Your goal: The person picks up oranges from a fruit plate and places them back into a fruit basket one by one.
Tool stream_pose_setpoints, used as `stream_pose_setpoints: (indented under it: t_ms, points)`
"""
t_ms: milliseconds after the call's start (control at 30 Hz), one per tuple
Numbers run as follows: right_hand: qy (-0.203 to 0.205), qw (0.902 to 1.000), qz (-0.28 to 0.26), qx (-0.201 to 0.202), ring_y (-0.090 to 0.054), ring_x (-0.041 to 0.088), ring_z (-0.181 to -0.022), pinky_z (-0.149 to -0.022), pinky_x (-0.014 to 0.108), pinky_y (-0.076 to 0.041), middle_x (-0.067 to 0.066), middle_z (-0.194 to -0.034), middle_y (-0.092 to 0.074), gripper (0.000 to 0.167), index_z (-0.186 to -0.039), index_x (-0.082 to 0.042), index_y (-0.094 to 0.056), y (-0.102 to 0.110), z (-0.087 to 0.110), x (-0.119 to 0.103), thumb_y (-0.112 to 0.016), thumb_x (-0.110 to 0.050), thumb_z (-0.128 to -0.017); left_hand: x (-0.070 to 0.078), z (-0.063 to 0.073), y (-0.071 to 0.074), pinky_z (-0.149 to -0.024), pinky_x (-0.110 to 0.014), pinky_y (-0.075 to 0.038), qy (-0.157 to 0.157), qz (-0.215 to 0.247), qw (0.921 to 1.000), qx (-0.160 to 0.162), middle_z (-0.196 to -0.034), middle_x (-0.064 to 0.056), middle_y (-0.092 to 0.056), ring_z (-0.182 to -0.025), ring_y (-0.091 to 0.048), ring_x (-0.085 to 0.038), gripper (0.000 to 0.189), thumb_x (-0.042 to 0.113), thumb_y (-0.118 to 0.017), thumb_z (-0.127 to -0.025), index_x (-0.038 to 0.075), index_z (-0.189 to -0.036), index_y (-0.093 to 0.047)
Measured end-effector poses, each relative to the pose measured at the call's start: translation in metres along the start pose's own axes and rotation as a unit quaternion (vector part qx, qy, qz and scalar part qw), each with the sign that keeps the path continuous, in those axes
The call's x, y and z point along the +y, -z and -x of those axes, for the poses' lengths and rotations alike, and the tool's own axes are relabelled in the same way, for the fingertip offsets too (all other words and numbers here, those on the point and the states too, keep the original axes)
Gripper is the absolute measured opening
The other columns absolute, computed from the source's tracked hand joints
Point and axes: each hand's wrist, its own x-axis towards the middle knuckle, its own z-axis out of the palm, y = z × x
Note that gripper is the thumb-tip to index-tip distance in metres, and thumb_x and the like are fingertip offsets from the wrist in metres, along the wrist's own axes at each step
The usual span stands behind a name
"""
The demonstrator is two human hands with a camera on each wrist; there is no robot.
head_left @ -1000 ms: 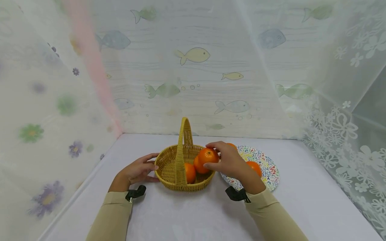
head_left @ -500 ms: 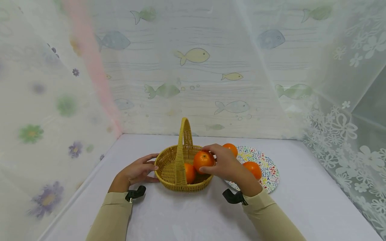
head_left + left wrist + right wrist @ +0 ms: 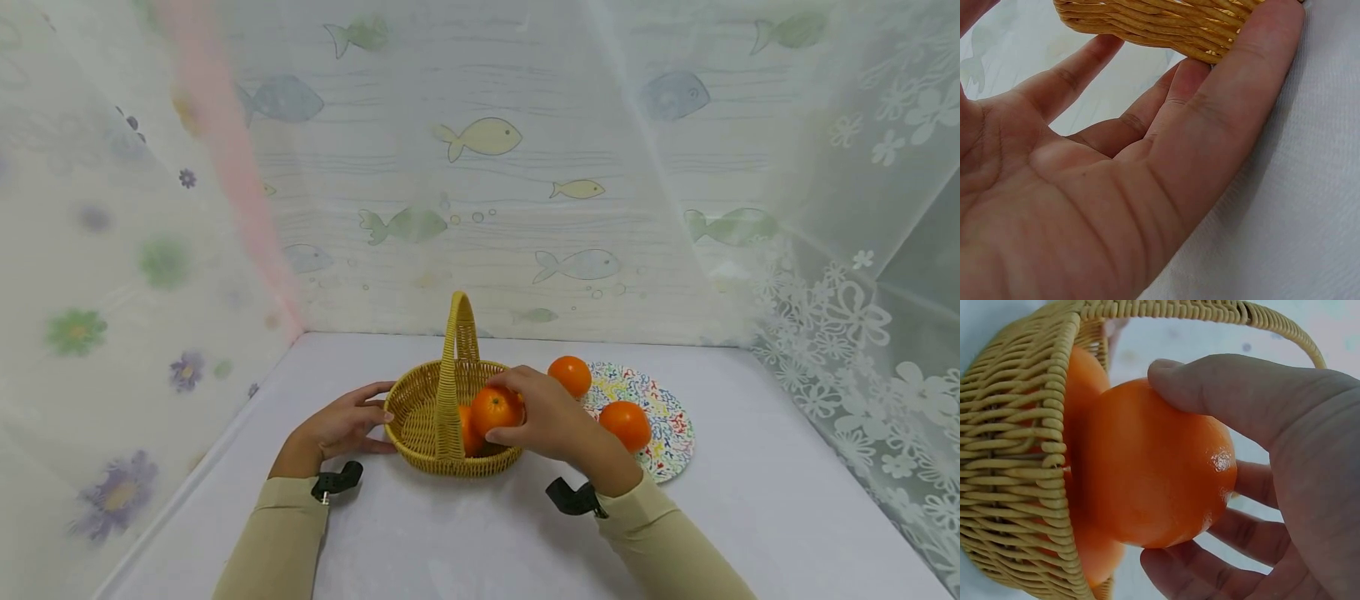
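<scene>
A pale fish-print curtain (image 3: 480,208) hangs behind a white tabletop (image 3: 450,542). Flowered sheer curtains (image 3: 112,367) close both sides, under soft light.

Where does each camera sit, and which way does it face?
Head: on the person's head, facing forward and down at the basket, plate and held orange; left hand, right hand and sleeves show.
Left wrist: on that wrist, facing along the palm toward the basket; the left hand shows.
Right wrist: on that wrist, facing the held orange and basket; the right hand shows.
Shared: head and right wrist both show the held orange.
</scene>
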Motion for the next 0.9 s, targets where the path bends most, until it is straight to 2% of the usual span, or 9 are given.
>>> stream_pose_setpoints:
  t_ms: [167, 367, 700, 900]
  points:
    - [0.009, 0.9999, 0.004, -0.006, -0.059, 0.009, -0.112, -0.094, 0.031, -0.056, -0.01, -0.132, -0.062, 0.062, -0.136, -0.025, -0.063, -0.003, -0.001, 0.0, -0.087, -0.041, -0.081, 0.0, 0.001, 0.0, -0.098, -0.064, -0.054, -0.003, -0.007, 1.0, -0.004, -0.16, -0.023, -0.038, -0.134, -0.054, -0.033, 0.074, 0.009, -0.066, -0.097, 0.016, -0.162, -0.031]
    - [0.019, 0.9998, 0.004, -0.01, -0.059, 0.01, -0.109, -0.094, 0.031, -0.055, -0.009, -0.127, -0.064, 0.061, -0.134, -0.022, -0.064, -0.006, -0.002, 0.0, -0.088, -0.041, -0.081, -0.001, 0.0, 0.001, -0.098, -0.065, -0.054, -0.009, -0.003, 0.9999, -0.012, -0.163, -0.022, -0.034, -0.135, -0.052, -0.033, 0.075, 0.008, -0.065, -0.097, 0.015, -0.162, -0.03]
    - [0.02, 0.9995, 0.023, -0.006, -0.059, 0.012, -0.106, -0.094, 0.033, -0.054, -0.01, -0.122, -0.066, 0.061, -0.134, -0.02, -0.065, -0.012, -0.003, 0.004, -0.088, -0.041, -0.081, 0.001, 0.001, -0.001, -0.098, -0.065, -0.054, -0.01, -0.006, 0.9999, -0.012, -0.157, -0.024, -0.042, -0.134, -0.053, -0.033, 0.077, 0.009, -0.067, -0.096, 0.014, -0.162, -0.029]
    - [0.011, 0.9997, 0.021, -0.011, -0.06, 0.012, -0.103, -0.092, 0.033, -0.055, -0.008, -0.12, -0.067, 0.063, -0.134, -0.017, -0.065, -0.015, -0.004, 0.008, -0.087, -0.042, -0.081, 0.001, 0.003, -0.002, -0.098, -0.065, -0.054, -0.005, -0.005, 0.9999, -0.011, -0.16, -0.023, -0.038, -0.137, -0.051, -0.035, 0.076, 0.009, -0.067, -0.096, 0.015, -0.162, -0.03]
